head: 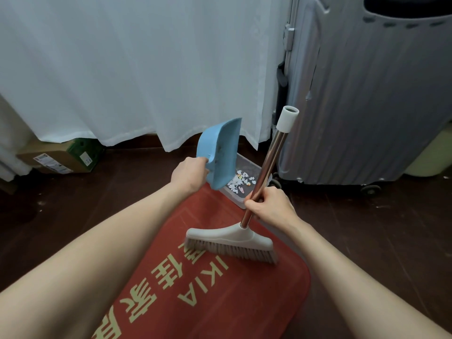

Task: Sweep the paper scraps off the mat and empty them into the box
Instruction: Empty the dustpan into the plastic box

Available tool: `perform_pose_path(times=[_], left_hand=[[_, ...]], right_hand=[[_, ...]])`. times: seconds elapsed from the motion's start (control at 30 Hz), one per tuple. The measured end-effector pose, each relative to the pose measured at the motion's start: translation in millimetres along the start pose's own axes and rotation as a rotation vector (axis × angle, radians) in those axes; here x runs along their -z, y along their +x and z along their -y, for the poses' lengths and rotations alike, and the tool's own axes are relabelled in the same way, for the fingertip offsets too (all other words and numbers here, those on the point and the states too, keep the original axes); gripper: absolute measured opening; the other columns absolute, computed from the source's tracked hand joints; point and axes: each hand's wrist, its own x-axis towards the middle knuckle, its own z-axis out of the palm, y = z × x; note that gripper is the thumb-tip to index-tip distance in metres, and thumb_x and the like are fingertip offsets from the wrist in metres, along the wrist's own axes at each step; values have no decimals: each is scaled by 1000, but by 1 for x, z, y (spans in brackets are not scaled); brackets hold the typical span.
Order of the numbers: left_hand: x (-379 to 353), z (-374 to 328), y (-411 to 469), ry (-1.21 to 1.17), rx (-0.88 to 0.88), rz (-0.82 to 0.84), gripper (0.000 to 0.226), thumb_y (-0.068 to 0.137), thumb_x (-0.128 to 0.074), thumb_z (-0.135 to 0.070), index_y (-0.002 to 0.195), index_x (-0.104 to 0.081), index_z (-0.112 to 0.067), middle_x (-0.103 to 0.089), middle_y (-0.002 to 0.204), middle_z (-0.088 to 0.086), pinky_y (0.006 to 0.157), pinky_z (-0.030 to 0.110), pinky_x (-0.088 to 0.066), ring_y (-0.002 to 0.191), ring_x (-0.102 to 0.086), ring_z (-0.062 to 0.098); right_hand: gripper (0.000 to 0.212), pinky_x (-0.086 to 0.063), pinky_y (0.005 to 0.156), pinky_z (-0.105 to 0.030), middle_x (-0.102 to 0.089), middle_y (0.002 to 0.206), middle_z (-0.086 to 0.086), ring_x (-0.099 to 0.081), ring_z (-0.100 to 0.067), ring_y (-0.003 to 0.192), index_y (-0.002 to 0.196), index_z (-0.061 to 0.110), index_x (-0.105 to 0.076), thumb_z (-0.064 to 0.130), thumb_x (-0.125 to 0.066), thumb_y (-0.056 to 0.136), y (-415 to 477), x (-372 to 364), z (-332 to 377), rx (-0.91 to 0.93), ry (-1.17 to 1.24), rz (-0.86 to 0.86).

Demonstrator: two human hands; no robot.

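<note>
My left hand (189, 173) grips the handle of a blue dustpan (220, 152), tipped up on end over a clear plastic box (247, 165) at the mat's far end. Several white paper scraps (241, 182) lie inside the box. My right hand (269, 204) is closed around the metal shaft of a small broom (234, 243), whose grey head and bristles rest on the red mat (220, 302). The mat carries yellow lettering, and I see no scraps on its visible part.
A white curtain (146, 69) hangs behind the box. A grey ribbed suitcase (367, 106) on wheels stands at the right. A cardboard box (58, 157) lies at the left under the curtain. Dark wooden floor (85, 204) surrounds the mat.
</note>
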Motion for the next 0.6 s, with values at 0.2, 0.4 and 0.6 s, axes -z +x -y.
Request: perform_pose_path(times=[0.2,0.4,0.6], left_hand=[[1,5,-8,-116,51,-31,36,96,-48,-18,130,-56,-10,-63,121,20,90,44,-47,113,-55,41],[-2,23,-25,-525,257,-64,32,89,-51,-15,116,-68,-13,-69,100,13,78,35,-49,88,-64,30],[-2,41,-66,-937,481,-73,26,86,-50,-11,98,-74,-8,-69,77,5,43,20,-33,44,-42,12]], right_hand=[[22,-56,79,-36,-70,64,1,-69,-16,77,76,21,-73,34,-56,71,-4,0,2,-2,2,5],[22,-56,77,-36,-69,62,3,-69,-17,73,74,22,-71,37,-55,70,-10,0,2,-14,15,16],[12,-55,62,-31,-69,58,-2,-64,-14,52,72,19,-69,27,-61,75,-27,-4,3,-34,80,44]])
